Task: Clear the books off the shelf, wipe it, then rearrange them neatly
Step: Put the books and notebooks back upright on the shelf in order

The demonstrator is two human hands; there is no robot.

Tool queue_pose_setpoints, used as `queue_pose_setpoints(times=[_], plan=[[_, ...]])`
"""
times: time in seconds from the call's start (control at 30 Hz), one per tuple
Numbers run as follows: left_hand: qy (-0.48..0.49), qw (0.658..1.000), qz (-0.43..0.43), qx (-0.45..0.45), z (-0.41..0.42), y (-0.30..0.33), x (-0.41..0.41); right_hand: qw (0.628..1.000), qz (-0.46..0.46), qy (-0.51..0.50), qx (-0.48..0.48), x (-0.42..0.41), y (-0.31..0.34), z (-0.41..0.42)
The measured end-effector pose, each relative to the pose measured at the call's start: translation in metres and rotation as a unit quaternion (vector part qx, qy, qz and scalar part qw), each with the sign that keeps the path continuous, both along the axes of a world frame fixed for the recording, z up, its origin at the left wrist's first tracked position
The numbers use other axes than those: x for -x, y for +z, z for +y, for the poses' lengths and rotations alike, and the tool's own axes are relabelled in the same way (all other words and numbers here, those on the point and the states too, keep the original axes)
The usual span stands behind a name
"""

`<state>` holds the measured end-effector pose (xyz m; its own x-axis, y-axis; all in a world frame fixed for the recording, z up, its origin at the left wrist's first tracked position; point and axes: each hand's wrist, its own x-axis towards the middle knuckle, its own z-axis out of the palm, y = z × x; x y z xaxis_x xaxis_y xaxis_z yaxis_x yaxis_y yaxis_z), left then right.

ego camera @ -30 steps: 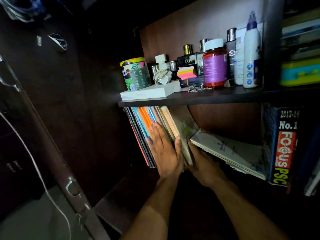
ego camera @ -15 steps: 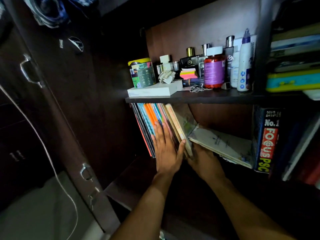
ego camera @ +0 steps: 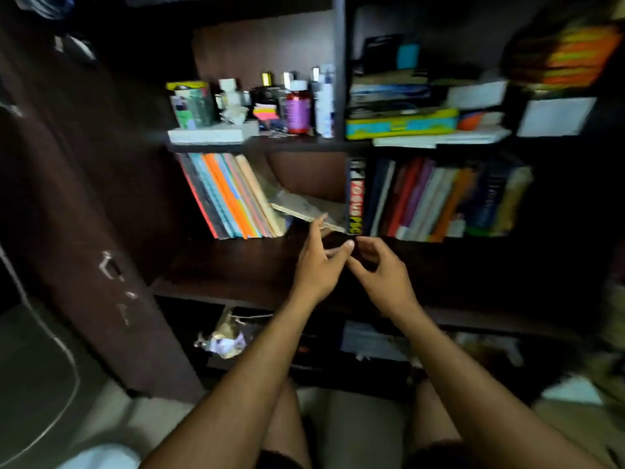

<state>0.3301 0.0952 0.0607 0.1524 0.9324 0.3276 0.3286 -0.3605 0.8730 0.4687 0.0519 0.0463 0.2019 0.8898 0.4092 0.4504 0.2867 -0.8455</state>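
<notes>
Right now your books are on the shelf (ego camera: 236, 265): a leaning row of thin books (ego camera: 230, 194) stands at the left of the left compartment, tilted with tops to the left, and a pale flat book (ego camera: 304, 209) lies slanted just beside it, its left end against the row's last book. Past the divider, a second row of books (ego camera: 439, 201) fills the right compartment, starting with a dark spine in red and yellow letters.

Your left hand (ego camera: 316, 265) hovers in front of the shelf's bare board, fingers straight and spread apart, holding nothing; its upper fingertip overlaps the edge of the flat book, though contact is unclear. Your right hand (ego camera: 382, 272) is just beside it, fingers loosely curled and apart, also holding nothing. The two hands nearly meet at the fingertips.

On the upper shelf sit a white box (ego camera: 213, 133), a printed tin (ego camera: 191, 104), a red bottle (ego camera: 298, 110) and small perfume bottles. Crumpled paper (ego camera: 225, 340) lies in the compartment below. The frame is blurred.
</notes>
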Motion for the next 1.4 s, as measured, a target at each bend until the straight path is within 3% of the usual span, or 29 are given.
queue_pose_setpoints(times=[0.17,0.37,0.57,0.7,0.83,1.0,1.07,1.17,1.27,1.4], plan=[[-0.17,0.985,0.021,0.023,-0.079,0.031,-0.08,0.997,-0.023,-0.069,0.022,-0.077,0.03,-0.117],[-0.371,0.924,0.088,0.021,-0.171,0.042,-0.181,0.978,-0.055,-0.192,0.066,-0.156,0.041,-0.256],[-0.47,0.879,0.081,-0.009,-0.254,0.024,-0.254,0.95,-0.136,-0.262,0.103,-0.193,0.045,-0.344],[-0.518,0.839,0.162,0.037,-0.303,0.003,-0.279,0.902,-0.191,-0.341,0.185,-0.205,0.041,-0.429],[-0.543,0.792,0.274,0.053,-0.319,-0.032,-0.278,0.801,-0.287,-0.444,0.28,-0.206,0.023,-0.516],[-0.518,0.799,0.302,0.057,-0.328,-0.045,-0.269,0.744,-0.194,-0.585,0.258,-0.241,0.0,-0.585],[-0.494,0.808,0.32,0.029,-0.33,-0.046,-0.265,0.764,-0.08,-0.594,0.238,-0.253,-0.001,-0.589],[-0.464,0.814,0.349,0.012,-0.33,-0.044,-0.263,0.836,0.009,-0.516,0.186,-0.252,0.002,-0.58],[-0.462,0.818,0.329,0.095,-0.325,-0.048,-0.268,0.889,0.02,-0.415,0.193,-0.24,-0.007,-0.574],[-0.433,0.844,0.201,0.245,-0.324,-0.044,-0.271,0.91,-0.057,-0.284,0.295,-0.231,-0.03,-0.57]])
